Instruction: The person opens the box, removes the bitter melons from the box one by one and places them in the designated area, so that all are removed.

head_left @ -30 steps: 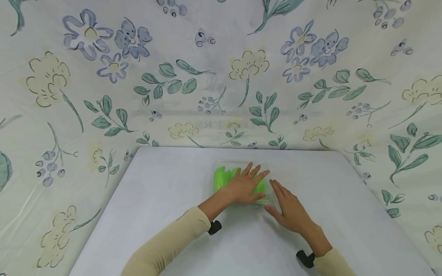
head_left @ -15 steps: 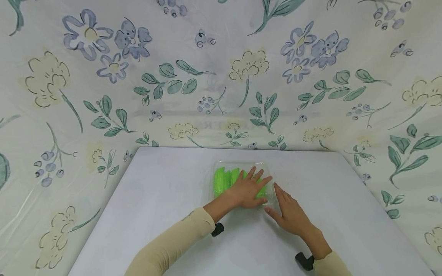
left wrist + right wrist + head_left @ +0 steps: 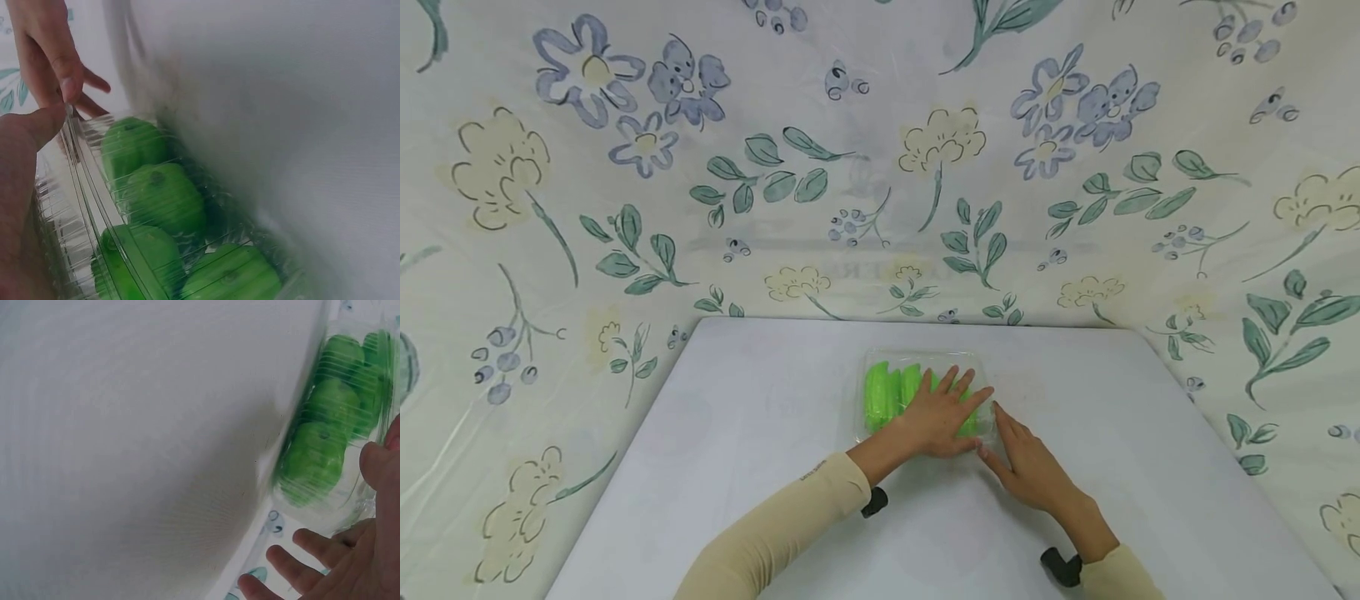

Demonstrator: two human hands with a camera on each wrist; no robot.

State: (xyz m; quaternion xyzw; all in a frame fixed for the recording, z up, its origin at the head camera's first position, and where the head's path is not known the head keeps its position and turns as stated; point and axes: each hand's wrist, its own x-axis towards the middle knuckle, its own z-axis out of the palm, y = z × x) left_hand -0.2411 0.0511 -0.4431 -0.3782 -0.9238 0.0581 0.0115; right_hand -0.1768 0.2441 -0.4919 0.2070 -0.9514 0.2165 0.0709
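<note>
Left hand (image 3: 938, 419) is resting, fingers spread, on the box (image 3: 917, 356) sitting near the far edge of the desk (image 3: 737, 417), right hand (image 3: 1037, 462) is hugging its right end straight-fingered, neither clamping; probably light, flexy, slippery, best held by the rim (image 3: 97, 200).

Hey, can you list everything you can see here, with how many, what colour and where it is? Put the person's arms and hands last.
Plastic container: one, clear, on the table
Cucumber-like pieces: at least four, bright green, inside the container; some are hidden, so no exact count
Table: one, white, under the container and arms
Floral sheet: one backdrop, off-white with blue, cream and green print, behind and beside the table
Wrist devices: two, black, one at each wrist
Sleeves: two, beige, on the forearms
Left hand: one, bare, fingers spread over the container
Right hand: one, bare, at the container's near right corner
</note>
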